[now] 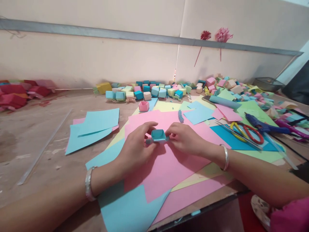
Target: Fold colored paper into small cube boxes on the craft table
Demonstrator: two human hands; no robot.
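Brown table point(29, 135) carries pink sheets point(154, 174) near its middle. Left hand point(136, 143) extends forward, thumb in front, fingers curved behind, grasping left end of small teal paper box point(158, 135). Right hand point(184, 137) extends inward, fingers bent, pinching at right end. Box is between hands, over pink sheets; long axis left to right, open top facing upward.

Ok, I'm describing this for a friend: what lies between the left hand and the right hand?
A small open blue paper box is between the left hand and the right hand, above pink paper; the head view shows this.
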